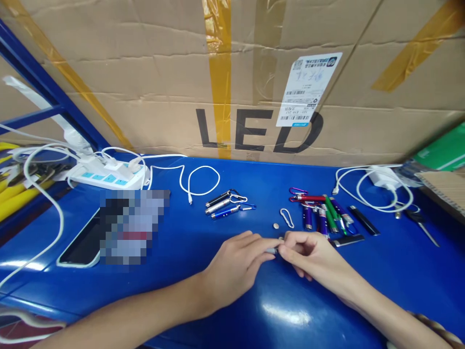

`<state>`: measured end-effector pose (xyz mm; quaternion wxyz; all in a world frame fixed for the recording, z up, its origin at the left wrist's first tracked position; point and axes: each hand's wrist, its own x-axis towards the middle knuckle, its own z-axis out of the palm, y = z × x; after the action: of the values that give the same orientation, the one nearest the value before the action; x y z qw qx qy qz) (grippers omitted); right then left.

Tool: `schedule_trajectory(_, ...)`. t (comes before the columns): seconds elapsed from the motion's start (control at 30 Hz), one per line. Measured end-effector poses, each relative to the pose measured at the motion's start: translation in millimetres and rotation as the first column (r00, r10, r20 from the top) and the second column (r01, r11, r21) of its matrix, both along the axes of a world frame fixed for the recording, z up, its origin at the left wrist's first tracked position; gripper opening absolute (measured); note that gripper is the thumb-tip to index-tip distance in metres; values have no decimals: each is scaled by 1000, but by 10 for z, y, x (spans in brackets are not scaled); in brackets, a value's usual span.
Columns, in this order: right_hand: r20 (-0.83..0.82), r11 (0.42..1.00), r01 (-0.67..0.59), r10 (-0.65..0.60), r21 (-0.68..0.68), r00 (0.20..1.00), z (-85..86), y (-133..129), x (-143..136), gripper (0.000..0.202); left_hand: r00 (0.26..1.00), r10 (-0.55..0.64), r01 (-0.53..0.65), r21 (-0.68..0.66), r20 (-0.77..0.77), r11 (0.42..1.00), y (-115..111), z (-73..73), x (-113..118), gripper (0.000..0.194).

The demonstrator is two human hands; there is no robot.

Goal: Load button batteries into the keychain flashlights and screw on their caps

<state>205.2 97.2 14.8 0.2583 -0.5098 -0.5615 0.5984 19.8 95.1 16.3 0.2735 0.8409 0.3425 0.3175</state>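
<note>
My left hand (241, 257) and my right hand (308, 252) meet over the blue table, both closed with fingertips pinching. Between them shows part of a small silver keychain flashlight (271, 250); most of it is hidden by the fingers. Just beyond the fingertips lies a small round button cell (276, 226). Beside it is a loose silver carabiner clip (286, 218). Past my right hand, several red, purple and green keychain flashlights (330, 213) lie in a heap. Farther left, black, silver and blue keychain flashlights (225, 212) lie side by side with clips attached.
A large cardboard box (145, 72) walls off the table's back. At left are a white power strip (109, 174) and a phone (82, 240), partly beside a blurred patch. A coiled white cable (385, 189) and key (423, 225) lie at right.
</note>
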Motion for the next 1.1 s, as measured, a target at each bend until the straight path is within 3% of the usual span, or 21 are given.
schedule_trajectory(0.07, 20, 997, -18, 17, 69, 1000, 17, 11, -7, 37, 1000, -9, 10, 30, -12, 999, 18, 15, -4, 22)
schedule_trajectory(0.13, 89, 954, -5, -23, 299, 996, 43, 24, -2, 35, 1000, 18, -18, -2, -15, 1000, 29, 28, -9, 21)
schedule_trajectory(0.17, 133, 893, -5, -62, 451, 989, 54, 29, 9, 31, 999, 33, -33, -34, -16, 999, 32, 34, -13, 20)
schedule_trajectory(0.27, 246, 600, -118, -137, 791, 959, 66, 39, 70, 18, 998, 58, -59, -123, -13, 991, 45, 47, -31, 20)
schedule_trajectory(0.37, 363, 366, -292, -142, 884, 921, 56, 38, 137, 25, 999, 37, -42, -143, -37, 989, 64, 46, -42, 22)
schedule_trajectory(0.43, 396, 291, -342, -154, 894, 905, 48, 38, 163, 24, 997, 2, -13, -133, -80, 991, 73, 42, -42, 22)
schedule_trajectory(0.5, 382, 272, -335, -143, 902, 913, 44, 42, 170, 18, 991, -36, 21, -118, -132, 993, 72, 39, -39, 23)
schedule_trajectory(0.57, 347, 292, -304, -108, 907, 932, 39, 50, 162, 12, 983, -60, 42, -109, -171, 993, 63, 36, -35, 26)
schedule_trajectory(0.77, 246, 454, -211, -20, 866, 969, 17, 33, 119, 4, 968, -135, 101, -163, -211, 981, 31, 38, -31, 21)
schedule_trajectory(0.93, 257, 522, -231, 22, 821, 966, 43, -1, 119, 8, 985, -116, 70, -316, -129, 946, 31, 39, -24, 9)
schedule_trajectory(1.0, 324, 510, -293, 29, 809, 946, 81, 2, 127, 8, 988, -115, 76, -323, -103, 943, 35, 35, -21, 10)
schedule_trajectory(1.1, 509, 401, -467, 2, 788, 861, 153, 23, 136, 16, 993, -107, 81, -353, -57, 932, 43, 28, -20, 11)
